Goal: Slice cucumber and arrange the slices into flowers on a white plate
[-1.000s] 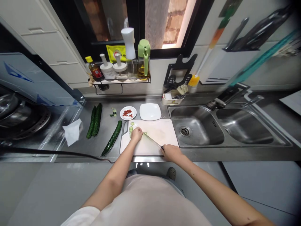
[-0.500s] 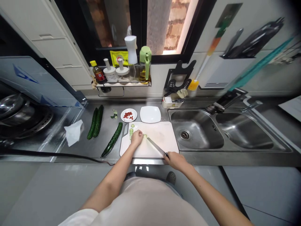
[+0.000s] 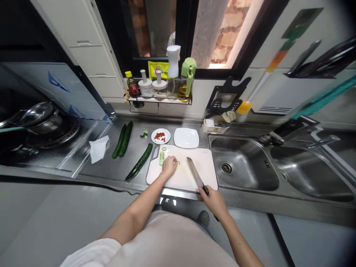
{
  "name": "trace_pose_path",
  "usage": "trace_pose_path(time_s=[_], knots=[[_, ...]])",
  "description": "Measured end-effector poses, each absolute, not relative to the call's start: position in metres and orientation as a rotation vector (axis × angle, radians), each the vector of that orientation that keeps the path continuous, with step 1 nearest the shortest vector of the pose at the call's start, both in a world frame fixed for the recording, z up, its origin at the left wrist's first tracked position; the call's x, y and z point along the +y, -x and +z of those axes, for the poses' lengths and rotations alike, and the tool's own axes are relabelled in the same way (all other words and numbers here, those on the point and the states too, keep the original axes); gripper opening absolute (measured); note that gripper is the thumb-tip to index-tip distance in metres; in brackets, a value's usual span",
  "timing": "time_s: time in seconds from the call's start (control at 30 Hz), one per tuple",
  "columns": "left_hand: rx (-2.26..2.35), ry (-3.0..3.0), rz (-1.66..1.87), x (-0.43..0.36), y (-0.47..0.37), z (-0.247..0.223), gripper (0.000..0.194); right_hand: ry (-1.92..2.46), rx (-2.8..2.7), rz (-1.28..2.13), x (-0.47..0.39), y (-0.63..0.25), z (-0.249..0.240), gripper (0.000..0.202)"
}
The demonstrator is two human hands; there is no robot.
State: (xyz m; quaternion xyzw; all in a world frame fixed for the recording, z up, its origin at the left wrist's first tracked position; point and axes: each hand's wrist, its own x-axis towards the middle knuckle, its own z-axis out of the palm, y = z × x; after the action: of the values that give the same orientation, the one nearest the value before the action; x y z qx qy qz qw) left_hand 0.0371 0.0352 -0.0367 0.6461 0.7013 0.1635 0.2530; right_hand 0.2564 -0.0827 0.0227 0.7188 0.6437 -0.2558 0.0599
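My left hand (image 3: 169, 165) rests on the white cutting board (image 3: 183, 181), its fingers curled together at a small pale-green cucumber piece (image 3: 178, 163). Most of what is under those fingers is hidden. Just left of it, a short row of cucumber slices (image 3: 161, 158) lies on the board, with a single slice (image 3: 164, 149) above. My right hand (image 3: 213, 201) grips the black handle of a kitchen knife (image 3: 195, 173). The blade slants up and left over the board, apart from the cucumber piece.
Whole cucumbers (image 3: 139, 162) lie left of the board. Behind it stand a small plate (image 3: 153, 140) of red bits and a white square plate (image 3: 185, 138). A double sink (image 3: 241, 159) is on the right; a pot (image 3: 44, 116) sits far left.
The knife has swung right, away from the cucumber piece, its blade now steeper. My left hand stays closed beside the slices. The whole view has shifted, with the counter appearing farther right.
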Motion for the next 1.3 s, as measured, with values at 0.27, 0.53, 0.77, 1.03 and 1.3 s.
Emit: trace_pose_path(time_s=[0.27,0.53,0.77,1.03,1.3], knots=[[1.779,-1.543,0.676,0.024,-0.038,-0.033,0.004,-2.196,1.941,-0.773,-0.071,-0.257,0.017,0.044],[1.79,-1.381,0.787,-0.005,-0.008,-0.038,0.013,-2.176,1.972,-0.735,-0.065,-0.256,0.013,0.045],[1.963,-1.339,0.75,-0.013,0.022,-0.045,0.01,-2.161,1.966,-0.727,-0.063,-0.253,0.015,0.043],[2.135,-1.364,0.616,-0.005,0.034,-0.039,0.01,-2.14,1.938,-0.726,-0.06,-0.252,0.016,0.044],[2.248,-1.378,0.419,-0.006,0.036,-0.036,0.016,-2.121,1.939,-0.725,-0.06,-0.252,0.017,0.045]])
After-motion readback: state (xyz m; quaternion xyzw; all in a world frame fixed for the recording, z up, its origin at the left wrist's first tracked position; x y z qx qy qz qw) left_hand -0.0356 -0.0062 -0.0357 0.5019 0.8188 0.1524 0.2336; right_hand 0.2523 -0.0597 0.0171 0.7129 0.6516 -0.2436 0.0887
